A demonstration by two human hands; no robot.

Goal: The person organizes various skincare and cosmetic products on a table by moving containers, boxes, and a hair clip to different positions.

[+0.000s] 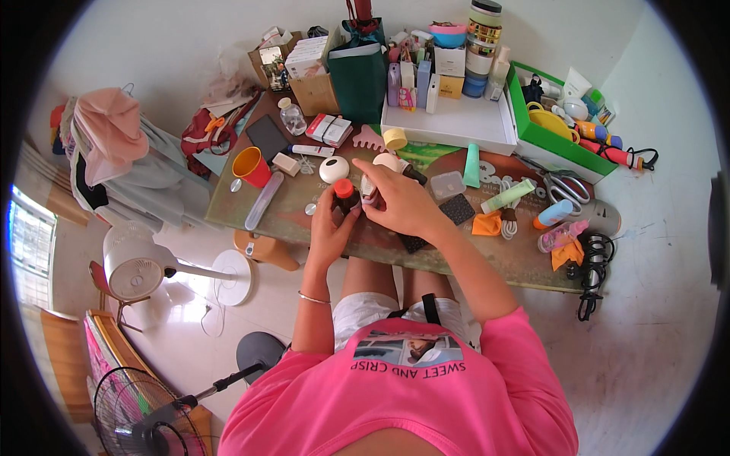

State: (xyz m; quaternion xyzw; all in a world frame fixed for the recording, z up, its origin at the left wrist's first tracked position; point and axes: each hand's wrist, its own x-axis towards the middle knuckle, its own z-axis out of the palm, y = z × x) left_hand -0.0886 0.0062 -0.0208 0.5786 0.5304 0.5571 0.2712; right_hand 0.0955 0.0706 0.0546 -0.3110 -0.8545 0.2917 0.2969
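Observation:
My left hand (332, 231) is closed around a small dark bottle with a red cap (344, 188), just over the desk's front part. Close on its right, my right hand (399, 196) has its index finger stretched above a small white-topped bottle (368, 187); whether the fingers grip that bottle cannot be told. A round white container (333, 169) with a dark spot lies behind the red cap. Another round white lid (388, 162) shows behind my right hand, beside a dark bottle (414, 172) partly hidden by the hand.
On the desk's left stand a red and yellow cup (251, 167) and a long clear case (264, 200). A white tray (450, 138) of toiletries is at the back. Rightward are a green box (562, 151), scissors (566, 188), tubes and a black cable (596, 268).

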